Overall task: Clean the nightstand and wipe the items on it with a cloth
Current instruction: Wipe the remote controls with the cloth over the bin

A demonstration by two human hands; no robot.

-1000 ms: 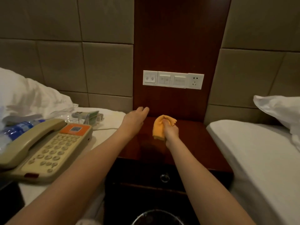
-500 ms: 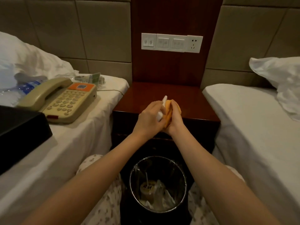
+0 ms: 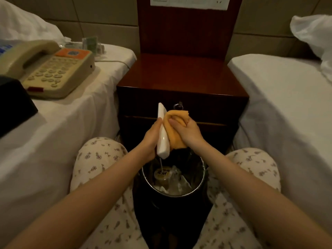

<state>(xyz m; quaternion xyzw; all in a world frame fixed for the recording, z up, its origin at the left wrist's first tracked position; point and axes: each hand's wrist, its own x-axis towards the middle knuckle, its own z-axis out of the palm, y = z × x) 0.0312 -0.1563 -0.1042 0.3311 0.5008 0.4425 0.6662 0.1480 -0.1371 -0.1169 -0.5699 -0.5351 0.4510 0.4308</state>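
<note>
Left hand (image 3: 150, 140) is gripping the slim white item (image 3: 163, 135) upright, fingers curled round it, over the waste bin (image 3: 203, 177), just near of the bench (image 3: 179, 76). Right hand (image 3: 187, 131) is pressing the orange cloth (image 3: 177, 141) against its right face, fingers bunched round the cloth. The telephone (image 3: 52, 72) is sitting on the left bed (image 3: 62, 126).

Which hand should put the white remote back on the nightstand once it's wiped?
Left, probably. The left hand holds the white remote, while the right hand is bunched around the orange cloth.
</note>
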